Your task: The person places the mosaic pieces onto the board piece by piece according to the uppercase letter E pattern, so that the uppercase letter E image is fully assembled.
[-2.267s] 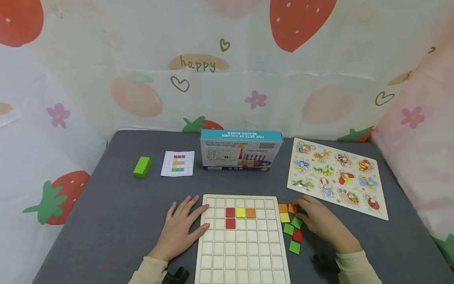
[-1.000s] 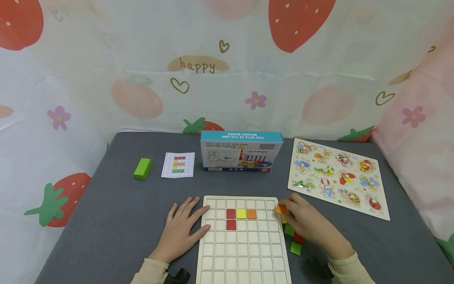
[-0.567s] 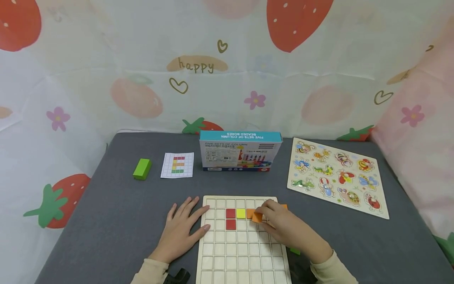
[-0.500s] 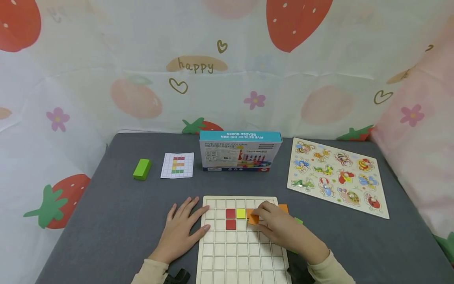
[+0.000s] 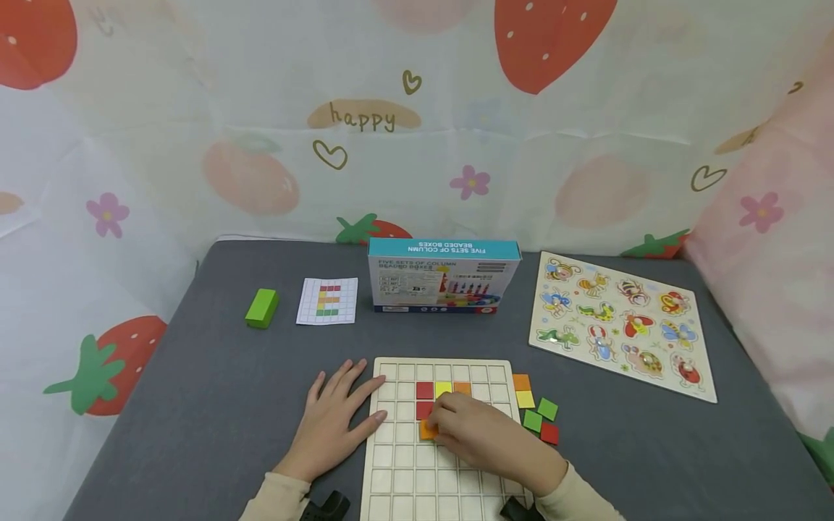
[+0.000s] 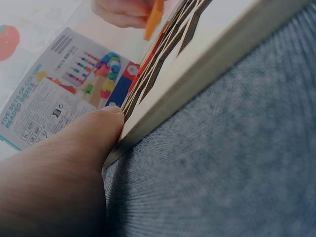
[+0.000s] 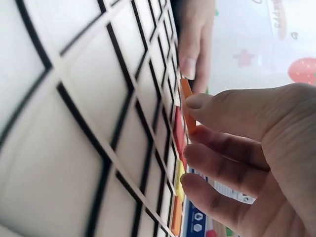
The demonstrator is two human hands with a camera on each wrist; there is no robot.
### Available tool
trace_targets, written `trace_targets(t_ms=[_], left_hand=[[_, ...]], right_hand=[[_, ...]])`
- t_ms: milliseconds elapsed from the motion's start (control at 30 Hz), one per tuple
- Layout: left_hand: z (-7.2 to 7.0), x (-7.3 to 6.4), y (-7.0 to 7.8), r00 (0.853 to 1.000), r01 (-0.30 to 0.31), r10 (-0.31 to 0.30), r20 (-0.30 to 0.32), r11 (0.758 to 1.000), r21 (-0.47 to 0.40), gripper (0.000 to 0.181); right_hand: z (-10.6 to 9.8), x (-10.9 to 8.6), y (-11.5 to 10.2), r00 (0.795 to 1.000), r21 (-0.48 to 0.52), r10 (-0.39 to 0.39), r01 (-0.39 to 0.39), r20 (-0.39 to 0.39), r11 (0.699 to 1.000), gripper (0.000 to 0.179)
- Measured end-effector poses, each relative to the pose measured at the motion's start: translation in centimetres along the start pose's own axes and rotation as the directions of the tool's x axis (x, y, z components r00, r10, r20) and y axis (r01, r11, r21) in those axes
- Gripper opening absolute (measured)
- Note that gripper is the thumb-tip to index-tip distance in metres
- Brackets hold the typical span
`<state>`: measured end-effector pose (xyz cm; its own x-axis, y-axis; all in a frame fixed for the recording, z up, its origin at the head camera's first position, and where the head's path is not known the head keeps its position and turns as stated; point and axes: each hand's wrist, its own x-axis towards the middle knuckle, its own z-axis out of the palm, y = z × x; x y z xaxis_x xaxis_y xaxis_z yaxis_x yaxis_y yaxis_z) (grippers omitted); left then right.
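My right hand pinches an orange square tile between thumb and fingers, over the gridded wooden board. In the right wrist view this tile stands tilted, close over the grid. On the board lie a red tile, a yellow tile and an orange tile in one row, and a second red tile below the first. My left hand lies with fingers spread on the table, thumb and index finger touching the board's left edge; its thumb shows against that edge in the left wrist view.
Several loose tiles lie right of the board, among them an orange one and a red one. Behind stand a box, a pattern card and a green block. An insect puzzle board lies at the back right.
My right hand has taken an orange tile from the loose tiles at the right and carried it left across the board, to just below the second red tile. My left hand has stayed put.
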<state>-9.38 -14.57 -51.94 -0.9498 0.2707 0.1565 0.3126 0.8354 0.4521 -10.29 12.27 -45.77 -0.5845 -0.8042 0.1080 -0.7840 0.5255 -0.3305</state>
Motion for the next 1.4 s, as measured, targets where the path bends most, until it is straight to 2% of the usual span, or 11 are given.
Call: trace_targets(t_ms=[167, 500, 833, 1067, 1233, 1400], left_hand=[[0.0, 0.0, 0.0, 1.0, -0.002, 0.002, -0.003, 1.0, 0.003, 0.055], [-0.2, -0.1, 0.1, 1.0, -0.013, 0.013, -0.016, 1.0, 0.002, 0.054], [-0.3, 0.3, -0.1, 1.0, -0.015, 0.015, -0.007, 1.0, 0.01, 0.055], [-0.2, 0.2, -0.3, 1.0, -0.011, 0.011, 0.0, 1.0, 0.018, 0.055], [-0.1, 0.2, -0.3, 1.0, -0.017, 0.017, -0.013, 1.0, 0.016, 0.055], [0.0, 0.0, -0.1, 1.0, -0.017, 0.017, 0.001, 1.0, -0.002, 0.055]], right_hand=[[0.4, 0.1, -0.1, 1.0, -0.045, -0.008, 0.01, 0.023, 0.999, 0.013], [0.8, 0.3, -0.3, 1.0, -0.054, 0.008, -0.007, 0.026, 0.999, 0.014], [1.1, 0.6, -0.2, 1.0, -0.048, 0.005, -0.005, 0.004, 0.999, 0.013], [0.9, 0.6, -0.3, 0.999, -0.021, 0.038, -0.037, 0.039, 0.999, 0.015], [0.6, -0.2, -0.4, 0.995, 0.023, 0.081, -0.083, 0.063, 0.996, 0.016], [-0.4, -2.4, -0.1, 0.991, 0.085, 0.136, -0.135, -0.003, 0.987, 0.015]])
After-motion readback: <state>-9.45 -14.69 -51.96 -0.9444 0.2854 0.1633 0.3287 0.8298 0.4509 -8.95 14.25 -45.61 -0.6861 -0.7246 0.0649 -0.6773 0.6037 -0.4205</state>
